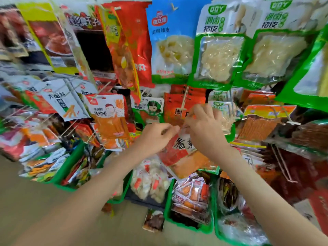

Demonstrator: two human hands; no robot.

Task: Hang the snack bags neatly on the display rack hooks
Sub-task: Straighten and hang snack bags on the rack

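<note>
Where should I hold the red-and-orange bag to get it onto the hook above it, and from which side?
Probably its flat top edge: the left hand and right hand pinch the red-and-orange bag there, one each side, from the front. The limp body hangs below, so that edge alone steers it toward the hook. The hang hole is hidden.

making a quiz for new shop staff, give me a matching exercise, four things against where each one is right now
Things:
1 blue bag
2 red-orange bag
3 dark packet
4 white packets

Places:
a in a green bin
b pinched by left hand and right hand
c hanging in the top row
d lying on the floor

Pairs: 1-c, 2-b, 3-d, 4-a
</note>
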